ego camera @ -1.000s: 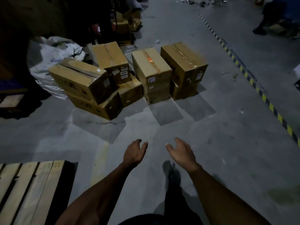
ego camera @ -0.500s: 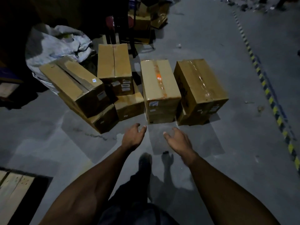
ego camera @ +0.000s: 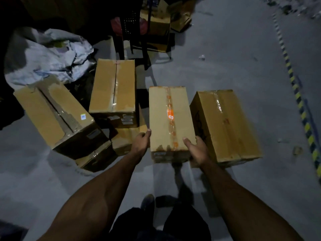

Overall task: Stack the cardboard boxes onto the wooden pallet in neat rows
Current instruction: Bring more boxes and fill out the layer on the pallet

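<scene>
- Head view: the left hand [ego camera: 141, 143] and the right hand [ego camera: 197, 149] press on the two sides of the middle box [ego camera: 171, 119], near its front end. Both hands are clamped on it.
- The middle box sits on top of another box, on the floor [ego camera: 225, 58]. The pallet is not in sight here.
- The thumbs lie on top and the fingers go down the sides, where I cannot see them well.
- What could go wrong: I think the box could slip, since the hands hold only the front end. The far end might dip and drop.
- The right box [ego camera: 225, 126] is just beside the right hand. There is little room there, so I think the fingers could get pinched or the lift could nudge it.
- Other things: a back box [ego camera: 112, 86] and a tilted left box [ego camera: 53, 112] stand near, each on lower boxes.
- A grey sheet [ego camera: 48, 54] lies behind them, and a dark chair [ego camera: 132, 32] stands farther back.
- A yellow and black line [ego camera: 302, 110] runs along the floor on the right.
- The feet stand close below the box, so a dropped box may hit them.
</scene>
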The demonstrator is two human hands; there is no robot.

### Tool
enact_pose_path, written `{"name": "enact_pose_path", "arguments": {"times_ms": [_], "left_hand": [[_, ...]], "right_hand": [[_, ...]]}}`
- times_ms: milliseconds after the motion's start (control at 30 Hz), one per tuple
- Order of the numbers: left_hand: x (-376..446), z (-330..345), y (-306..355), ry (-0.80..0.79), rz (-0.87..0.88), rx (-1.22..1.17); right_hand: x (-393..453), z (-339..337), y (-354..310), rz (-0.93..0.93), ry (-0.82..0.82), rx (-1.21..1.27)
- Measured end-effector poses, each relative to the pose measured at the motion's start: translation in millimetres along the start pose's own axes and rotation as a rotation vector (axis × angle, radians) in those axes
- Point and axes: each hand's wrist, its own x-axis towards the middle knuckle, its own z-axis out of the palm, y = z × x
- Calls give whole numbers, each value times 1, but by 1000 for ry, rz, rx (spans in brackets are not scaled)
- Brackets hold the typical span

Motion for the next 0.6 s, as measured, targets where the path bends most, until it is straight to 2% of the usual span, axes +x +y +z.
{"name": "enact_pose_path", "arguments": {"times_ms": [100, 300, 367, 500, 600], "left_hand": [[47, 10, 27, 43, -82, -184], [133, 49, 39, 168, -250, -316], [170, 65, 34, 212, -285, -330], [239, 89, 17, 283, -363, -286], [285, 96, -4, 281, -419, -269]], "right_hand": [[65, -9, -22, 8, -16, 54], [199, -7, -24, 66, -102, 85], [247, -1, -13, 83, -144, 90], [328, 14, 8, 155, -117, -6], [374, 30, 23, 227, -114, -32]]}}
